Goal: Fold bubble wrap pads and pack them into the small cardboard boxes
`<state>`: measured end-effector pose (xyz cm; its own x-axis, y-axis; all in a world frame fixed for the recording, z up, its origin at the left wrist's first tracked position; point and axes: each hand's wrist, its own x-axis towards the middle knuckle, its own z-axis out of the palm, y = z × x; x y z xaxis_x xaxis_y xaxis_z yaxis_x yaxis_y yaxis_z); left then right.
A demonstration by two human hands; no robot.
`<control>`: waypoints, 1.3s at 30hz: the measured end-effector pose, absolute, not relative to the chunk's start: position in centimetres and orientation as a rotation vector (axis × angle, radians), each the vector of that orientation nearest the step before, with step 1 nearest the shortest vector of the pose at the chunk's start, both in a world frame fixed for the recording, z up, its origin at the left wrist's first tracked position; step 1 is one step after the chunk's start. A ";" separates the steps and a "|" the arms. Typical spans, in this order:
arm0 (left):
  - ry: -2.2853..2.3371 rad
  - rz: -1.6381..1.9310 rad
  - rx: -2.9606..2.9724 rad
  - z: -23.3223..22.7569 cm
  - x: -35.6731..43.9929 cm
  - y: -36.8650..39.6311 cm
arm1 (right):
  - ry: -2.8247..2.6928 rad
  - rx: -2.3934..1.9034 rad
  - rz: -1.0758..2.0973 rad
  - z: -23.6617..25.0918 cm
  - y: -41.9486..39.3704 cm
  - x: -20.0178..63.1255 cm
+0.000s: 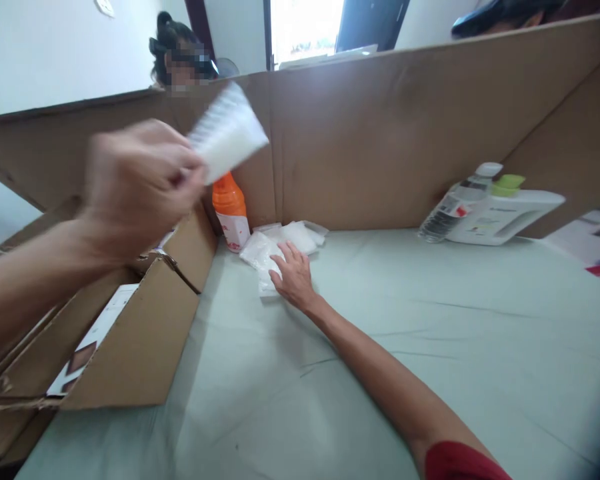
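Head view: left hand (140,187) pinches a blurred white packet (229,133) above the open cardboard box (130,347); right hand (293,273) lies flat and open on clear bags (265,250) at the tabletop's far edge, beside an orange bottle (231,212).

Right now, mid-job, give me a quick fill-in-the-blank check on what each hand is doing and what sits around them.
1. The left hand holds up a blurred ____ packet.
2. The right hand rests flat on a pile of clear plastic bags beside a bottle with an ____ top.
3. The open cardboard box lies below the ____ hand.
4. The white jug by the cardboard wall has a ____ cap.

Missing words: white; orange; left; green
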<state>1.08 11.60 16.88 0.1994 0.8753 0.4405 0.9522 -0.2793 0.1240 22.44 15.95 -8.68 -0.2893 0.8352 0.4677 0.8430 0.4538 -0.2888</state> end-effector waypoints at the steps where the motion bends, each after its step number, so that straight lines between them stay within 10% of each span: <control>1: -1.710 -0.551 -2.292 15.8 2.8 12.1 | -2.144 -1.413 -0.005 -9.1 14.8 23.7; 12: -1.645 -0.346 -2.452 -6.6 9.4 14.3 | -2.224 -1.439 0.014 -13.2 9.9 28.4; 39: -1.622 -0.709 -2.459 -10.1 10.4 9.5 | -2.118 -1.258 -0.028 -13.3 10.0 28.4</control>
